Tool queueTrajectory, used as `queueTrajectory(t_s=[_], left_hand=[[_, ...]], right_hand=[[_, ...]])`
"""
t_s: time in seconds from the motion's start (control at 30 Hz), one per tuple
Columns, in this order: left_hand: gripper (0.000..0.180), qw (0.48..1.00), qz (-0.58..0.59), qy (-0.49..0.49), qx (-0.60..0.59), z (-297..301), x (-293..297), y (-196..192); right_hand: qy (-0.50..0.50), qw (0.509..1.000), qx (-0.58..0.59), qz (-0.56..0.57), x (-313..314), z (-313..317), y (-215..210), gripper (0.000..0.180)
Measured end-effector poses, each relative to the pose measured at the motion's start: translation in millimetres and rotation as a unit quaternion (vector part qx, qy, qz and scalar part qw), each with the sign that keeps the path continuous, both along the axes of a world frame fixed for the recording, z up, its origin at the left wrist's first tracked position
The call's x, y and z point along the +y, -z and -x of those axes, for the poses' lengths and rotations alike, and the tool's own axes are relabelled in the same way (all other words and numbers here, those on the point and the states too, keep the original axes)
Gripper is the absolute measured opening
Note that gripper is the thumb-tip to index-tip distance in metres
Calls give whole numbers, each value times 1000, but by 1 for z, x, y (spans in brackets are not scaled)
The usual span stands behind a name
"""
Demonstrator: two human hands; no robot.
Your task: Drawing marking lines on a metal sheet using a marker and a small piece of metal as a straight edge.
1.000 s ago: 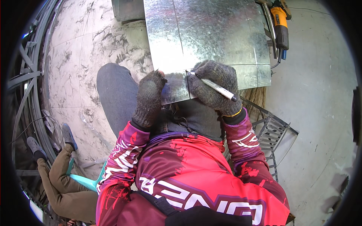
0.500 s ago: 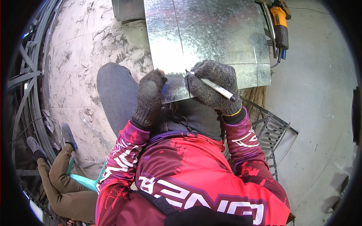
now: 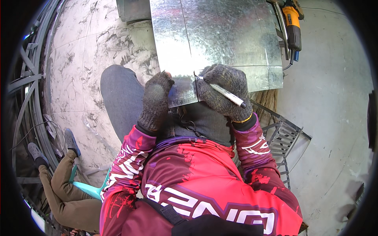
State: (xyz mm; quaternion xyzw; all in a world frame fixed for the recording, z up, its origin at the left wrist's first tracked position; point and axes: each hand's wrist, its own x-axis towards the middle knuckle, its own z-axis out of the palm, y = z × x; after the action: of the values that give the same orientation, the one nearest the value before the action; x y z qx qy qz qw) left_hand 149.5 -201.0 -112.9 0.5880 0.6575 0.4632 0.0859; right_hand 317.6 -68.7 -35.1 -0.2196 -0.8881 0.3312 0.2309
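A shiny galvanized metal sheet (image 3: 224, 35) with dark lines drawn on it lies in front of me, its near edge above my lap. My right hand (image 3: 223, 90), in a dark grey knit glove, grips a white marker pen (image 3: 228, 95) with a dark end. The pen's tip touches the sheet at the upper end of a short black line near the front left corner. My left hand (image 3: 156, 98), gloved the same way, closes on the sheet's left edge near that corner. Most of its fingers are hidden from view.
An orange and black angle grinder (image 3: 292, 27) lies beyond the sheet's right side. Below it are broom bristles (image 3: 267, 103) and a slatted metal rack (image 3: 285, 135). Long metal bars (image 3: 29, 94) are piled at the far left. Another person's legs (image 3: 65, 192) show by a turquoise chair (image 3: 92, 189).
Almost nothing differs. My right hand and the marker have shifted very slightly, while the sheet and my left hand hold their places.
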Motion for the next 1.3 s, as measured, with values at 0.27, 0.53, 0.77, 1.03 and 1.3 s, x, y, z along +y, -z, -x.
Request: queueTrajectory(t_s=[0.27, 0.53, 0.77, 1.03, 1.3], left_hand=[[22, 999, 23, 12, -39, 0, 2, -4], [29, 1000, 23, 15, -4, 1, -1, 3], [31, 1000, 1, 12, 3, 0, -2, 6], [30, 999, 2, 2, 33, 0, -4, 13], [28, 1000, 25, 11, 7, -1, -3, 6]], right_hand=[[-13, 1000, 10, -23, 0, -2, 1, 23], [-11, 1000, 25, -12, -3, -3, 4, 22], [-13, 999, 23, -27, -2, -2, 2, 23], [0, 1000, 15, -19, -7, -2, 1, 22], [4, 1000, 3, -24, -6, -4, 1, 18]])
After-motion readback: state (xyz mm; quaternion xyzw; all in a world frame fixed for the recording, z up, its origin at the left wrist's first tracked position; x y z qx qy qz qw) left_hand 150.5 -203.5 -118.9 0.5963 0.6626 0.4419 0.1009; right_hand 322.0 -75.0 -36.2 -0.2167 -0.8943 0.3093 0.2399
